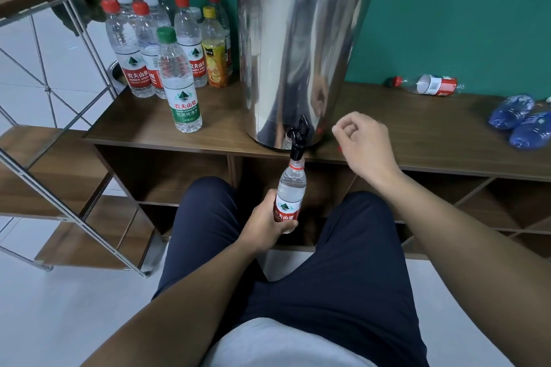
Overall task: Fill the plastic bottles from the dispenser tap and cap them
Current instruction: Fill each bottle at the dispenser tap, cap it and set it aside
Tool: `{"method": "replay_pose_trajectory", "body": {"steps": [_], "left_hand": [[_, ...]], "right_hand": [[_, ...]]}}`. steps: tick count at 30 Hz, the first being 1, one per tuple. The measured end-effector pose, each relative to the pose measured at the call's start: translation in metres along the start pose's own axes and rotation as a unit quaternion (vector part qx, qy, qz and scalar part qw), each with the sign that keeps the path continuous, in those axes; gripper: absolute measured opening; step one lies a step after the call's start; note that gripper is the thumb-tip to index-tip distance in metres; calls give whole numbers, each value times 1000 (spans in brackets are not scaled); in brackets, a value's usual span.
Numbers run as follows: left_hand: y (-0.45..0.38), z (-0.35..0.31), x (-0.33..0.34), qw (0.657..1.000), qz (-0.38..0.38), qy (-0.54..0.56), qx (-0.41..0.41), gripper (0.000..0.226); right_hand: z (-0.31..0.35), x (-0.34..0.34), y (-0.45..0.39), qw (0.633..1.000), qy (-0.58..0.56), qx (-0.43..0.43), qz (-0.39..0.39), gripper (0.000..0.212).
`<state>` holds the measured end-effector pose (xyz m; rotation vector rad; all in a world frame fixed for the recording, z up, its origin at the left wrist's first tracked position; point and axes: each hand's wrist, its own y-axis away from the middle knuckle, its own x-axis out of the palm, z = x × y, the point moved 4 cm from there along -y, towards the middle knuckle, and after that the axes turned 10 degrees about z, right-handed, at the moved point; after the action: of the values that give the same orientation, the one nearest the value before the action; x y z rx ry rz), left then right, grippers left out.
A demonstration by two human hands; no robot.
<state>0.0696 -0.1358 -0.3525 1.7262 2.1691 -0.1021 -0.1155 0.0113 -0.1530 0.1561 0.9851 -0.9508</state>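
Your left hand (268, 217) grips the bottle (290, 191) round its red label, fingers wrapped, holding it upright in front of the worktop's front edge (179, 144). Its open mouth sits right under the black tap (298, 140), touching or nearly touching the spout. The bottle looks almost full, water up into the shoulder.

Your right hand (363, 143) hovers to the right of the tap, over the front edge, fingers loosely curled. Whether it pinches something small you cannot tell; a speck of red shows beneath it, perhaps the cap, but it is too small to be sure.

The relation that counts: the tap lever lies to the left of your right hand and slightly farther back, and that hand is the nearer one. The bottle's long axis runs straight down from the spout, so keep it plumb while the lever is worked.

The tap belongs to the steel dispenser (298, 53) at the front edge. At the back left corner stand the capped bottles (167, 48). Toward the back right a red-labelled bottle (429, 85) lies on its side, and crushed blue bottles (518, 119) lie at the right end.
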Motion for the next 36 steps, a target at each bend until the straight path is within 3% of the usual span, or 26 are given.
{"method": "replay_pose_trajectory", "body": {"steps": [1, 4, 6, 10, 15, 22, 31, 36], "left_hand": [[0, 0, 1, 1000, 3, -4, 0, 66], [0, 1, 2, 1000, 8, -17, 0, 69], [0, 2, 2, 1000, 9, -20, -1, 68], [1, 2, 1, 1000, 11, -25, 2, 66], [3, -1, 4, 999, 20, -26, 8, 64], [14, -19, 7, 999, 36, 8, 24, 69], [30, -57, -10, 996, 32, 30, 77, 73], [45, -73, -42, 995, 31, 13, 90, 71]], "right_hand": [[-12, 3, -1, 999, 44, 13, 26, 10], [-33, 12, -5, 981, 154, 48, 104, 41], [-39, 16, -7, 971, 187, 58, 133, 48], [-45, 23, -7, 967, 196, 53, 153, 36], [-44, 17, 0, 981, 142, 43, 125, 24], [17, -8, 32, 982, -43, -53, 177, 18], [78, -29, 52, 960, 7, -174, 219, 24], [112, -41, 40, 927, 66, -252, 271, 27]]}}
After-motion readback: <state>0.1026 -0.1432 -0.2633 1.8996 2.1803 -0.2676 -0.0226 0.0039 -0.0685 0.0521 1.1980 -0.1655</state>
